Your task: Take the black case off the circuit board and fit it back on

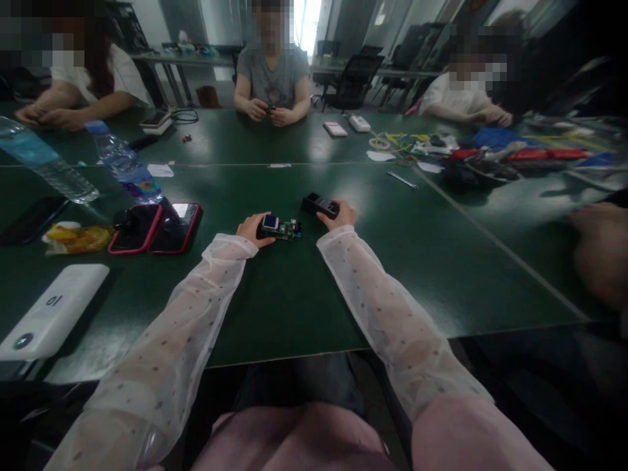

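Observation:
My left hand (255,231) grips the left end of a small green circuit board (286,228), which carries a little square screen. The board is low over the green table (294,294) or resting on it; I cannot tell which. To its right, my right hand (340,215) has its fingers around the right end of a black rectangular case (316,204). A short gap separates the board from the case.
Two red-edged phones (175,227), a yellow packet (78,239) and a white power bank (53,313) lie left, with water bottles (125,163) behind. A wrench (402,180) and cables (392,144) lie right. Several people sit around the table.

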A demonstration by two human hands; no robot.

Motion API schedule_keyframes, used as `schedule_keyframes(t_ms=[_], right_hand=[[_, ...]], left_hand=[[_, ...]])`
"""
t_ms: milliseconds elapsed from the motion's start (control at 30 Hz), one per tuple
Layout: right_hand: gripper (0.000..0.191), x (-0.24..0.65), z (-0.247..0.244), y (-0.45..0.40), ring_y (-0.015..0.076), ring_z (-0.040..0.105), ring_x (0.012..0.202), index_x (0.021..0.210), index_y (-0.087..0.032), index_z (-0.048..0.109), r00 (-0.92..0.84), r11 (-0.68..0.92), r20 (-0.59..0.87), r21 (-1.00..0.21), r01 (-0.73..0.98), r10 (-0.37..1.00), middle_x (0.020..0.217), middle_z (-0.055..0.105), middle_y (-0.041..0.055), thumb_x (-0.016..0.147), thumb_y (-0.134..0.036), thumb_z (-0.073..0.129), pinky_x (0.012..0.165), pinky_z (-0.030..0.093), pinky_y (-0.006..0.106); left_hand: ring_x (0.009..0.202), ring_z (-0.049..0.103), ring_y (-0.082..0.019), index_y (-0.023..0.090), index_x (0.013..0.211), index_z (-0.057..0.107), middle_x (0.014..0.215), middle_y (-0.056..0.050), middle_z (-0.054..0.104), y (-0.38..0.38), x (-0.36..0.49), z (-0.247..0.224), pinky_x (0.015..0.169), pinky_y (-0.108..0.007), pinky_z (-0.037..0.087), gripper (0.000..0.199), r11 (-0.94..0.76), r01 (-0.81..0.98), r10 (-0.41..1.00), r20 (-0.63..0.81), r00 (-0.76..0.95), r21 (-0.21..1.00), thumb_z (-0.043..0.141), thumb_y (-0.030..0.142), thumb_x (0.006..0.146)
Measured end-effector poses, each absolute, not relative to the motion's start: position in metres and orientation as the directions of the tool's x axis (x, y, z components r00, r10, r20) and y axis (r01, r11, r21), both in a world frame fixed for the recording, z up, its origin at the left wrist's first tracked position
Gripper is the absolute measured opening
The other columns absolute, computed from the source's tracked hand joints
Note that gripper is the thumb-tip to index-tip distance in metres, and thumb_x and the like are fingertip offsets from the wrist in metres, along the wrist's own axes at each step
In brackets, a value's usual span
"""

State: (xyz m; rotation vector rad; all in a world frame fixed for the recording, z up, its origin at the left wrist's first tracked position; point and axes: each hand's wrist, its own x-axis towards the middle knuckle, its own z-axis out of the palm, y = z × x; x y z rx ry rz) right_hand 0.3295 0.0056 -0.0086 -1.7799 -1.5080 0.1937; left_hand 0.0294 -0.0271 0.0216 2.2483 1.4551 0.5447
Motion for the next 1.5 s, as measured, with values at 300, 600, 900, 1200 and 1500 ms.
schedule_keyframes(t_ms=[300, 600, 900, 1200, 1500], right_hand=[[0.059, 0.325, 0.0, -0.01, 0.0333, 0.047, 0.118, 0.127, -0.022, 0.054, 0.338, 0.016, 0.395, -0.671, 0.742, 0.854, 0.119, 0.06, 0.0147, 0.083, -0.062, 0.05, 0.101, 0.036, 0.054], [0.057, 0.321, -0.014, 0.0, 0.0349, 0.051, 0.118, 0.123, -0.02, 0.052, 0.165, 0.152, 0.437, -0.602, 0.784, 0.884, 0.123, 0.057, 0.0168, 0.074, -0.045, 0.067, 0.102, 0.039, 0.053], [0.066, 0.328, -0.021, 0.009, 0.0357, 0.055, 0.116, 0.122, -0.017, 0.05, 0.201, 0.125, 0.436, -0.613, 0.78, 0.877, 0.121, 0.057, 0.0165, 0.064, -0.033, 0.076, 0.102, 0.041, 0.055], [0.058, 0.318, -0.015, -0.001, 0.0324, 0.057, 0.112, 0.121, -0.02, 0.049, 0.212, 0.26, 0.508, -0.703, 0.662, 0.835, 0.122, 0.059, 0.0143, 0.07, -0.038, 0.07, 0.095, 0.048, 0.051], [0.065, 0.271, 0.003, -0.04, 0.03, 0.056, 0.116, 0.13, -0.024, 0.044, -0.037, 0.532, 0.602, -0.673, 0.514, 0.797, 0.127, 0.054, 0.0134, 0.08, -0.063, 0.058, 0.098, 0.048, 0.046]], left_hand=[[0.129, 0.047, -0.037, 0.022, 0.141, 0.04, 0.139, -0.013, 0.052, -0.03, 0.028, 0.017, 0.106, -0.055, 0.038, 0.078, -0.38, 0.771, 0.92, 0.126, 0.37, 0.512, 0.071, 0.042, 0.071], [0.129, 0.047, -0.038, 0.022, 0.142, 0.038, 0.14, -0.013, 0.052, -0.035, 0.03, 0.01, 0.105, -0.055, 0.038, 0.079, -0.396, 0.786, 0.917, 0.166, 0.361, 0.475, 0.069, 0.041, 0.072], [0.133, 0.04, -0.039, 0.018, 0.147, 0.032, 0.143, -0.017, 0.046, -0.038, 0.032, 0.01, 0.104, -0.057, 0.036, 0.084, -0.37, 0.822, 0.929, 0.162, 0.333, 0.432, 0.067, 0.044, 0.075], [0.141, 0.031, -0.036, 0.016, 0.146, 0.035, 0.152, -0.018, 0.037, -0.042, 0.034, 0.001, 0.114, -0.053, 0.023, 0.076, -0.38, 0.866, 0.925, 0.154, 0.348, 0.324, 0.046, 0.061, 0.086], [0.144, 0.029, -0.034, 0.015, 0.148, 0.035, 0.156, -0.014, 0.034, -0.042, 0.036, 0.001, 0.116, -0.05, 0.023, 0.07, -0.345, 0.903, 0.938, 0.12, 0.324, 0.256, 0.034, 0.059, 0.093]])
